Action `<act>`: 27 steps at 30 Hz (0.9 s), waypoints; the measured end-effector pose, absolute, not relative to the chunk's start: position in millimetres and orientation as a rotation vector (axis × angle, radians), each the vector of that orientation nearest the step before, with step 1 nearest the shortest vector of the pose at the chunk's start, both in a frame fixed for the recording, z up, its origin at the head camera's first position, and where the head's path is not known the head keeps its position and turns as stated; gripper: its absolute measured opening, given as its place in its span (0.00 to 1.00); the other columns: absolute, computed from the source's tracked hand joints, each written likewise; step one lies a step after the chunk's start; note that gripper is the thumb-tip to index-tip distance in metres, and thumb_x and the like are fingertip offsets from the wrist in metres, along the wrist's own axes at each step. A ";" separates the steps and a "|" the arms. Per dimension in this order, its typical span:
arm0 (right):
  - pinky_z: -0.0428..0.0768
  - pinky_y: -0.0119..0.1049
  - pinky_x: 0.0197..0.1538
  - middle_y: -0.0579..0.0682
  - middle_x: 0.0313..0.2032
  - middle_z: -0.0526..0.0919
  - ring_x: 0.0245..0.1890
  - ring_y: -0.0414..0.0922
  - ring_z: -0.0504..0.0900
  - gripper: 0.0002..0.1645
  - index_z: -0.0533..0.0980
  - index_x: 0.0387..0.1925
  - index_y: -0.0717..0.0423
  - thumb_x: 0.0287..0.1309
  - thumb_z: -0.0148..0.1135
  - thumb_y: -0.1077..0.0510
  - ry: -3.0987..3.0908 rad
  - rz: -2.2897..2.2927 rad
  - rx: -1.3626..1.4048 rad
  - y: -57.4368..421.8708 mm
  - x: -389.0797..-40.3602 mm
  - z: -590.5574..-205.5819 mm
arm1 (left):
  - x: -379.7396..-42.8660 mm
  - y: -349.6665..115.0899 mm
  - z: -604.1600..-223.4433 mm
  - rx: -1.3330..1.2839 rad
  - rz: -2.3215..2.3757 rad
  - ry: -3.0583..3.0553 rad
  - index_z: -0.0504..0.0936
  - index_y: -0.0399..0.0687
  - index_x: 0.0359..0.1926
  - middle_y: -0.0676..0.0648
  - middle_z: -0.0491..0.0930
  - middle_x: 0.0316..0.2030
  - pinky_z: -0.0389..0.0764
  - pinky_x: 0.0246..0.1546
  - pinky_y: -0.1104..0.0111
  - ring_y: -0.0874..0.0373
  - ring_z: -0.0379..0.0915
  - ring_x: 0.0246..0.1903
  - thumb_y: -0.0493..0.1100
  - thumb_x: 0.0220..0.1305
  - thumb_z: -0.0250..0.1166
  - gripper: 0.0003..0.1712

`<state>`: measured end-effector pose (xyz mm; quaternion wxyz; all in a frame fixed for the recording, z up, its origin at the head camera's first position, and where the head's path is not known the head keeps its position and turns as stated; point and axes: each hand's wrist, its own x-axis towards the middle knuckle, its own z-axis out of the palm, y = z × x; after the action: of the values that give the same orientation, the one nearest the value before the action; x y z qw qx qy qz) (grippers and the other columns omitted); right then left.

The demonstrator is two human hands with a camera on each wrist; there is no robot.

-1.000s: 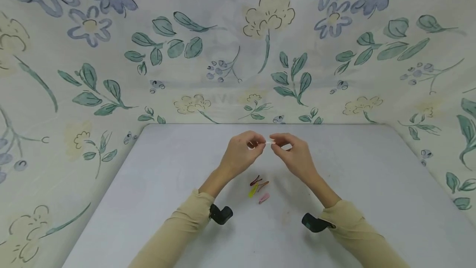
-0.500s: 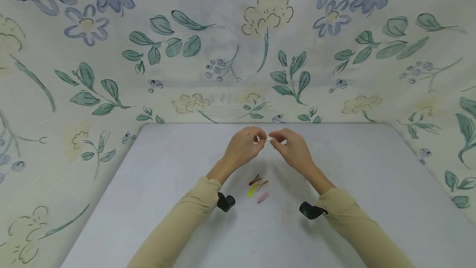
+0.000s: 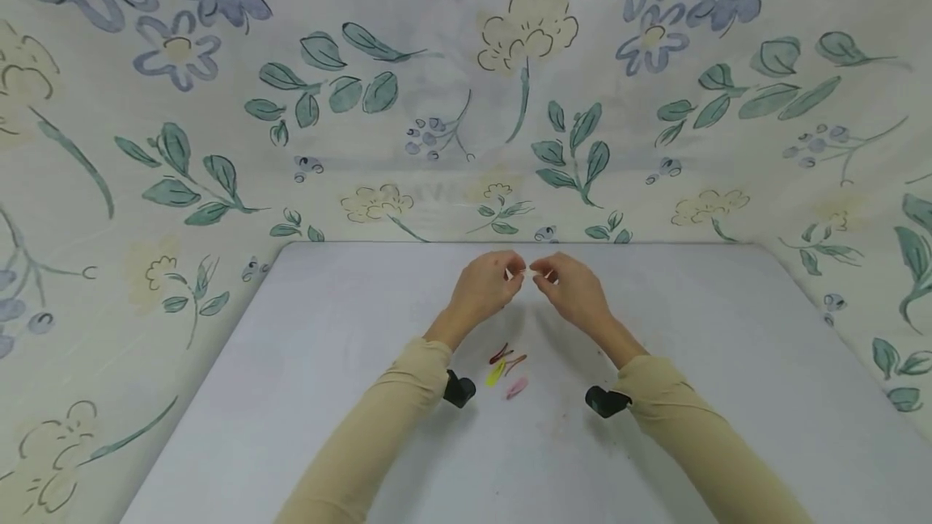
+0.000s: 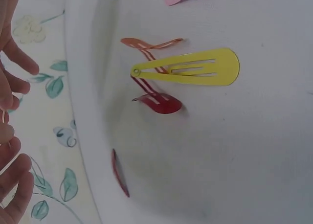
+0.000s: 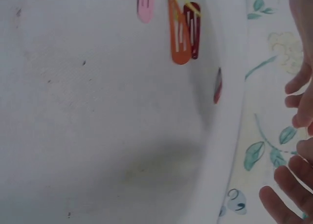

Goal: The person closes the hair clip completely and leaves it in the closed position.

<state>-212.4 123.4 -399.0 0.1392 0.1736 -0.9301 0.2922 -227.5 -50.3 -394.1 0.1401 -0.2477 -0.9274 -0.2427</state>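
Observation:
Above the far part of the white table, my left hand and right hand face each other, thumbs and forefingers almost meeting. Between their tips I pinch a small thin pale thing, mostly covered by the fingers; I cannot tell its kind. Nearer me lie several snap hair clips: a yellow clip, an orange clip, a dark red clip and a pink clip. The yellow one overlaps the orange and dark red ones in the left wrist view.
A slender dark red piece shows apart from the clips in both wrist views. The table backs onto a flower-patterned cloth. Small dark specks dot the tabletop. Black wrist cameras sit at both sleeves.
The forearms and wrist cameras have shifted slightly inward. The pale thing between the fingertips shows less than a second ago. The clips on the table have stayed where they lay.

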 end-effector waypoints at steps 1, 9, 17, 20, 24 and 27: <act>0.82 0.43 0.39 0.55 0.39 0.84 0.38 0.49 0.83 0.13 0.82 0.48 0.59 0.62 0.65 0.60 -2.707 0.832 0.493 123.3 -213.3 -401.1 | -228.2 -49.7 -395.9 -0.709 -0.693 -2.688 0.85 0.46 0.41 0.50 0.86 0.37 0.79 0.35 0.67 0.58 0.79 0.35 0.40 0.64 0.67 0.06; 0.82 0.43 0.43 0.55 0.42 0.84 0.40 0.49 0.82 0.13 0.82 0.48 0.59 0.63 0.64 0.60 -2.820 0.810 0.423 123.0 -219.7 -415.5 | -233.4 -44.6 -412.0 -0.695 -0.596 -2.734 0.87 0.46 0.41 0.49 0.86 0.37 0.81 0.41 0.65 0.56 0.81 0.39 0.41 0.64 0.67 0.07; 0.82 0.42 0.41 0.53 0.42 0.85 0.40 0.48 0.83 0.13 0.82 0.47 0.59 0.62 0.65 0.61 -2.894 0.699 0.429 124.0 -223.6 -424.9 | -232.8 -39.6 -419.0 -0.720 -0.515 -2.804 0.88 0.45 0.41 0.50 0.86 0.35 0.80 0.39 0.66 0.56 0.80 0.38 0.40 0.63 0.68 0.07; 0.82 0.43 0.41 0.53 0.42 0.85 0.40 0.48 0.84 0.13 0.82 0.47 0.58 0.62 0.64 0.61 -2.932 0.655 0.421 124.2 -224.8 -429.3 | -233.0 -37.1 -420.8 -0.728 -0.485 -2.832 0.87 0.45 0.41 0.50 0.86 0.35 0.80 0.40 0.66 0.56 0.80 0.38 0.39 0.63 0.67 0.07; 0.81 0.45 0.45 0.53 0.43 0.84 0.43 0.50 0.83 0.13 0.82 0.48 0.58 0.62 0.64 0.62 -2.973 0.645 0.395 124.5 -225.9 -434.8 | -233.8 -34.3 -424.7 -0.725 -0.456 -2.850 0.88 0.46 0.39 0.50 0.85 0.34 0.80 0.39 0.66 0.56 0.80 0.38 0.39 0.62 0.67 0.06; 0.81 0.46 0.48 0.54 0.43 0.84 0.45 0.50 0.83 0.13 0.82 0.47 0.58 0.61 0.63 0.62 -2.990 0.654 0.390 124.1 -226.5 -438.6 | -234.2 -33.2 -427.7 -0.720 -0.431 -2.866 0.88 0.46 0.38 0.50 0.85 0.34 0.79 0.38 0.65 0.56 0.79 0.38 0.40 0.62 0.68 0.05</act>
<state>-226.5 124.1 -438.6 0.0281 0.1263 -0.9687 0.2120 -234.2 -33.2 -427.7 0.0775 -0.2402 -0.9569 -0.1437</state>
